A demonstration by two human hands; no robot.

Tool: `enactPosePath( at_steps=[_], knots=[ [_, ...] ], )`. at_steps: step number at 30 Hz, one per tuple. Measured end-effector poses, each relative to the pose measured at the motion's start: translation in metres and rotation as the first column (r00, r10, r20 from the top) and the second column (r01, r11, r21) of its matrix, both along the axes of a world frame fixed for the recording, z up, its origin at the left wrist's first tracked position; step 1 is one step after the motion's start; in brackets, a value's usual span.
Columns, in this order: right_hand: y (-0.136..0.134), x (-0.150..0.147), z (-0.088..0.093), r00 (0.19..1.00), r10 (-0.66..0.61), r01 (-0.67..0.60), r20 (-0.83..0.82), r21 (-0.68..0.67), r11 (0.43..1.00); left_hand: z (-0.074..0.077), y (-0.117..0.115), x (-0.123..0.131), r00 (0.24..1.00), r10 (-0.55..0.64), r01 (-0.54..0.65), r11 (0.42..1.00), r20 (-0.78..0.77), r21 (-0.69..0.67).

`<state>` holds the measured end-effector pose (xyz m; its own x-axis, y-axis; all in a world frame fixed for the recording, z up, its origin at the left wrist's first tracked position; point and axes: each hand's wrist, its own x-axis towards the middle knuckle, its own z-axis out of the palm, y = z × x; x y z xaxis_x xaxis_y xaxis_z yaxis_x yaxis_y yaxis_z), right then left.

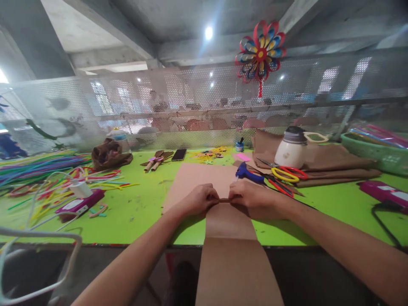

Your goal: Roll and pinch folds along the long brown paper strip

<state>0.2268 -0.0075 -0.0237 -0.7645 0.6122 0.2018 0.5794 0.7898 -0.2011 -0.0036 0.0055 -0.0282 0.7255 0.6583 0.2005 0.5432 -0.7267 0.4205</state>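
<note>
fingers of our left hand (pixel 201 199) pinch the left end of a narrow fold (pixel 225 200) on the brown paper strip (pixel 231 225), which hangs over the green worktop's (pixel 134 206) edge; those of our right hand (pixel 245 195) pinch the right end, perhaps for an even crease. beyond lies a blue glue gun (pixel 248 173).

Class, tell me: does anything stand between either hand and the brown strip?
Nothing visible does: the left hand and right hand both pinch the far end of the brown strip. The blue glue gun lies just beyond the right hand, not between.
</note>
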Motion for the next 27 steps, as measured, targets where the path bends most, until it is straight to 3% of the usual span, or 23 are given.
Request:
enactPosePath(
  at_steps=[4, 12, 18, 22, 27],
  knots=[
    [0.0, -0.004, -0.001, 0.999, -0.043, 0.041, -0.033, -0.061, 0.997, 0.001, -0.001, 0.002, 1.0, 0.006, -0.005, 1.0, -0.026, 0.024],
    [-0.013, -0.01, -0.007, 0.99, -0.077, 0.079, -0.119, 0.017, 0.997, 0.0, -0.006, 0.013, 0.997, -0.007, 0.018, 0.989, -0.075, 0.147],
    [-0.01, -0.008, -0.008, 0.998, -0.066, 0.064, 0.014, 0.126, 0.99, 0.0, -0.006, 0.013, 0.998, -0.045, 0.053, 0.987, -0.05, 0.151],
    [-0.014, -0.008, 0.0, 0.993, -0.085, 0.072, 0.083, 0.151, 0.986, 0.005, -0.01, 0.014, 0.997, -0.05, 0.056, 0.991, -0.051, 0.118],
    [-0.021, -0.009, 0.005, 0.993, -0.106, 0.101, 0.059, 0.084, 0.991, 0.008, -0.007, 0.009, 0.998, -0.04, 0.039, 0.999, -0.04, -0.01]
  ],
)
